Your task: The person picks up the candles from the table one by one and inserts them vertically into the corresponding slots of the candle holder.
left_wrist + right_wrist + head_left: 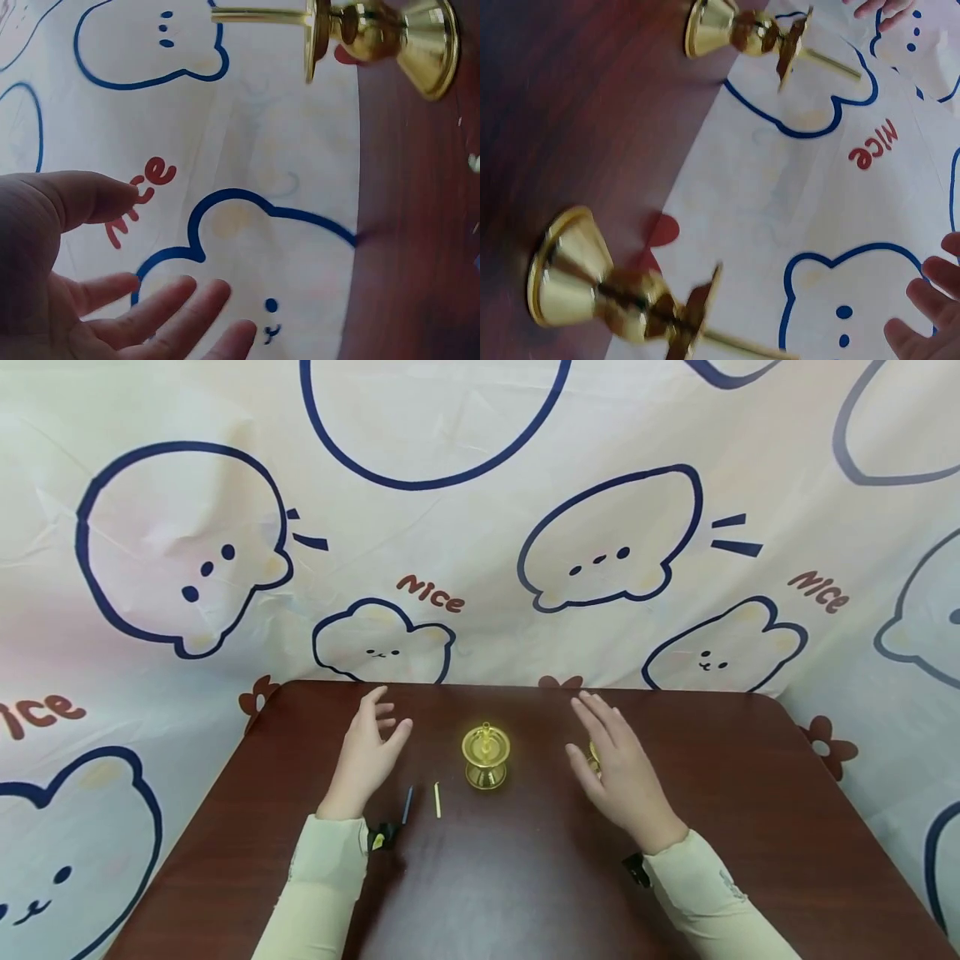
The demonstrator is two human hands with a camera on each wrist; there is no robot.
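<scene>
Both hands hover over the table with nothing in them. My left hand (pixel 363 760) has its fingers spread and relaxed, left of a shiny brass candle holder (pixel 486 758) that stands upright. That holder has a flared foot, a round dish and a thin upright stick, as the left wrist view shows. With fingers extended, my right hand (pixel 626 772) partly covers a second brass candle holder (pixel 595 758) in the head view. The right wrist view shows this nearer holder (pixel 637 300) whole except for its stick's end, apart from the fingers (pixel 930 296).
A thin blue stick (pixel 407 805) and a pale yellow one (pixel 438 800) lie beside my left wrist on the dark brown table (pixel 510 893). Behind the table's far edge hangs a pale cloth (pixel 480 535) with cartoon outlines.
</scene>
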